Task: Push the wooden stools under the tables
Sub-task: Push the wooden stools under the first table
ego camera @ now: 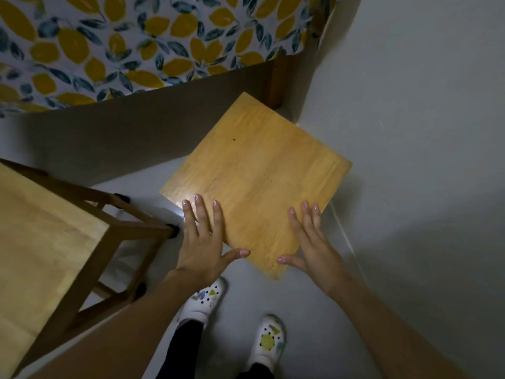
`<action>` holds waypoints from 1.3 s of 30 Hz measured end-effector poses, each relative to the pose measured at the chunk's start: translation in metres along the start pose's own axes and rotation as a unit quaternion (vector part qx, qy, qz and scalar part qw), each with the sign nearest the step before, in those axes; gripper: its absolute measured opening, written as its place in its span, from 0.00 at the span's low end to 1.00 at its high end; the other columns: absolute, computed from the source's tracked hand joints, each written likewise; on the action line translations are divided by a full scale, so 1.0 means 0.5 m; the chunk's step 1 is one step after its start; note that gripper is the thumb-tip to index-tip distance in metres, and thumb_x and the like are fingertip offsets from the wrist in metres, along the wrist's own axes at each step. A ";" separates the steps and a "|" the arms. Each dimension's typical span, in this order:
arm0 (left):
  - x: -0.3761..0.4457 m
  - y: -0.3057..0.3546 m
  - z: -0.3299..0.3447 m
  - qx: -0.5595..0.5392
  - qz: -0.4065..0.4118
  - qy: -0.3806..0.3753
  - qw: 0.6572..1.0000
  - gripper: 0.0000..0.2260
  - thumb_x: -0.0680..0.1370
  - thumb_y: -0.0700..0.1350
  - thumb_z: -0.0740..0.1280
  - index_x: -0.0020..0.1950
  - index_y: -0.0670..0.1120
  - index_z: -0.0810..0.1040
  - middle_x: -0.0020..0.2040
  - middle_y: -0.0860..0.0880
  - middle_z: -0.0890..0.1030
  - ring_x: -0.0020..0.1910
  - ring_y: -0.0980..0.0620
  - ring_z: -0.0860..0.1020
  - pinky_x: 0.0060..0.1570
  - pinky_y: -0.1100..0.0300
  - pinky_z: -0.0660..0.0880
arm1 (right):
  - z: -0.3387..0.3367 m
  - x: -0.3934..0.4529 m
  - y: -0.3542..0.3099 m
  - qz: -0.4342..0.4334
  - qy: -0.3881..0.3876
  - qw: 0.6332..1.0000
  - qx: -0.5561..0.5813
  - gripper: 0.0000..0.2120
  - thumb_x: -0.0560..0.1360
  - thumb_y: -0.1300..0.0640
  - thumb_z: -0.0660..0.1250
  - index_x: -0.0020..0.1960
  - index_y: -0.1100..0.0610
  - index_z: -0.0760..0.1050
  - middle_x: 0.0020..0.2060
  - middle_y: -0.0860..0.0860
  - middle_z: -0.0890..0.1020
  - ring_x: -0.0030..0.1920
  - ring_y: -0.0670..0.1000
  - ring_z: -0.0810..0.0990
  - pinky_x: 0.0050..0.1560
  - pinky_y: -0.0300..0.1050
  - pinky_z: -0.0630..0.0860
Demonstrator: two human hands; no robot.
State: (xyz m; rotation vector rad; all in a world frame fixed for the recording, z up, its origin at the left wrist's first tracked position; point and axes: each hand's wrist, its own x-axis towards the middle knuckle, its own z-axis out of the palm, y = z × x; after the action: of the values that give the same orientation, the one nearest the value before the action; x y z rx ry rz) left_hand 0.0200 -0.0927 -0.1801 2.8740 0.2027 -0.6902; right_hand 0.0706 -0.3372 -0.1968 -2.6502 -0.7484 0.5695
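A wooden stool with a square light-wood seat (257, 176) stands on the grey floor, turned at an angle, its far corner near the table's leg (278, 80). My left hand (202, 242) lies flat on the seat's near-left edge, fingers spread and thumb along the edge. At the near-right edge my right hand (311, 242) is open too, fingers on the seat. The table (136, 50) carries a cloth printed with lemons and leaves. A second wooden stool (41, 242) stands at the left, its dark legs and rungs showing.
A pale wall (423, 132) runs close along the right side of the stool. My two feet in white clogs (235, 318) stand on the floor just behind the seat. Shadow fills the space under the table.
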 end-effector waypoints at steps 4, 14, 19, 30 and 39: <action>0.021 -0.006 -0.010 -0.046 -0.009 -0.004 0.999 0.53 0.63 0.79 0.43 0.75 0.45 0.32 0.72 0.37 0.26 0.69 0.35 0.25 0.67 0.43 0.34 | -0.005 0.028 0.010 -0.005 -0.011 1.000 -0.020 0.48 0.71 0.27 0.46 0.76 0.62 0.56 0.76 0.66 0.57 0.75 0.68 0.54 0.63 0.65 0.73; 0.150 -0.072 -0.081 -0.062 -0.001 0.014 0.998 0.52 0.63 0.80 0.42 0.75 0.48 0.32 0.73 0.39 0.27 0.70 0.37 0.26 0.68 0.44 0.35 | -0.045 0.196 0.017 -0.035 0.020 0.998 -0.039 0.47 0.72 0.26 0.46 0.76 0.62 0.59 0.75 0.65 0.59 0.75 0.66 0.56 0.64 0.61 0.72; 0.255 -0.134 -0.135 -0.058 0.005 0.003 0.998 0.53 0.62 0.81 0.40 0.76 0.49 0.33 0.73 0.40 0.26 0.70 0.37 0.25 0.70 0.41 0.37 | -0.065 0.316 0.004 -0.052 0.055 0.997 -0.034 0.47 0.73 0.27 0.46 0.76 0.62 0.57 0.77 0.63 0.55 0.77 0.64 0.51 0.69 0.56 0.65; 0.459 -0.255 -0.275 -0.063 0.020 -0.013 0.998 0.50 0.64 0.78 0.48 0.72 0.53 0.26 0.70 0.45 0.20 0.67 0.41 0.20 0.66 0.44 0.32 | -0.123 0.567 -0.041 -0.041 0.051 0.998 -0.017 0.47 0.73 0.28 0.46 0.75 0.65 0.59 0.75 0.67 0.58 0.75 0.69 0.54 0.66 0.65 0.70; 0.574 -0.306 -0.357 -0.043 0.018 -0.041 0.998 0.51 0.67 0.76 0.55 0.72 0.53 0.26 0.69 0.44 0.20 0.66 0.40 0.20 0.65 0.46 0.30 | -0.146 0.699 -0.054 -0.035 0.072 0.997 -0.002 0.45 0.72 0.26 0.44 0.76 0.58 0.52 0.76 0.66 0.56 0.76 0.69 0.50 0.63 0.67 0.72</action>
State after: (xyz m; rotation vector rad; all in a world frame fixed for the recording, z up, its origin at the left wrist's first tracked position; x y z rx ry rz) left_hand 0.3249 0.1188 -0.1777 2.7539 0.1649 -0.7718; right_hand 0.3662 -0.1364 -0.2223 -2.6236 -0.7970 0.3539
